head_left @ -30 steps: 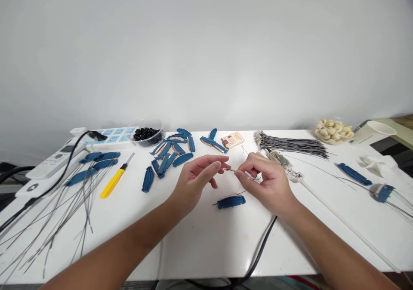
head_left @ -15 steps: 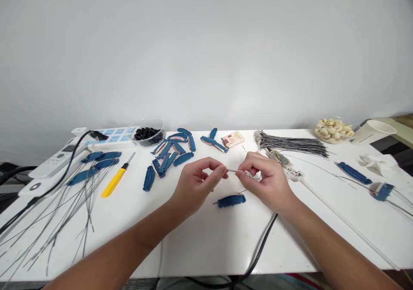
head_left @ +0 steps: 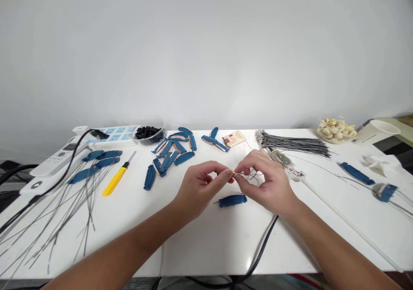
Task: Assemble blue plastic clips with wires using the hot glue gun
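My left hand (head_left: 201, 186) and my right hand (head_left: 269, 184) meet above the middle of the white table, thumbs and forefingers pinched almost tip to tip. Between them is a thin dark wire (head_left: 254, 175), its loose part curling under my right fingers. The exact ends at the fingertips are too small to make out. Just below my hands lies a curved blue plastic piece (head_left: 232, 201) with a short wire sticking out on its left. Behind my left hand is a loose pile of similar blue pieces (head_left: 167, 163).
On the left lie a yellow-handled screwdriver (head_left: 116, 180), blue pieces with long wires (head_left: 84, 176), a power strip (head_left: 119, 133) and a bowl of black bits (head_left: 148, 133). Rightward are a wire bundle (head_left: 293, 144), a glue gun-like white stick (head_left: 348, 224), a nut bowl (head_left: 335, 131) and a paper cup (head_left: 376, 131).
My hands have come closer together, so their fingertips nearly touch. Wire loops now show beneath my right fingers. The view has shifted slightly.
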Demonstrator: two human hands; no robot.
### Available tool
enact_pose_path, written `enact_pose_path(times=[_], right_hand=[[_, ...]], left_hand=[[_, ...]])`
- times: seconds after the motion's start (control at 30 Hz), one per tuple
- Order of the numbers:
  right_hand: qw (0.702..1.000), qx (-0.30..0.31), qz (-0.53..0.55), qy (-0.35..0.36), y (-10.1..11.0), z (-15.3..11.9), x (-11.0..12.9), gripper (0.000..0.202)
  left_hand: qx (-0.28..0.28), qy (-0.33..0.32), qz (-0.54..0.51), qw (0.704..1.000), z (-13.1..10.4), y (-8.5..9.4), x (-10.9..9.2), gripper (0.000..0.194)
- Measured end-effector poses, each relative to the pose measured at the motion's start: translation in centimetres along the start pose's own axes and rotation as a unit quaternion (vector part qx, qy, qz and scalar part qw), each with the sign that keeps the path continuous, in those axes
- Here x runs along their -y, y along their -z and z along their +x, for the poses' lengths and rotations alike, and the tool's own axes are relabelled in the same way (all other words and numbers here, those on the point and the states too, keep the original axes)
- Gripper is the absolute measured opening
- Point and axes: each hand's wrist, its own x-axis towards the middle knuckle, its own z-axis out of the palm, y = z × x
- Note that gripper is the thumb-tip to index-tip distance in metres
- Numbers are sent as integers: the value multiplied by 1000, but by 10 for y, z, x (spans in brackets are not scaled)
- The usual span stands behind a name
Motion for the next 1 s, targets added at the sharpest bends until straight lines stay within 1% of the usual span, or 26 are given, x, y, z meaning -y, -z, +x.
enact_pose_path(times=[0.13,0.33,0.47,0.77,1.0], right_hand=[[1000,4,-8,16,0,2,1,24],[999,10,-35,21,2,2,3,24],[998,10,-50,31,2,1,2,25],[996,1,-73,53,1,3,1,17],[996,-1,-72,57,-1,2,1,16]], left_hand=[[0,-16,14,1000,0,0,-1,24],[0,-27,28,999,1,0,-2,23],[-9,-16,27,999,0,-1,-2,25],[-18,-1,15,1000,0,-3,-5,25],[-19,-17,38,999,-1,-2,-5,27]])
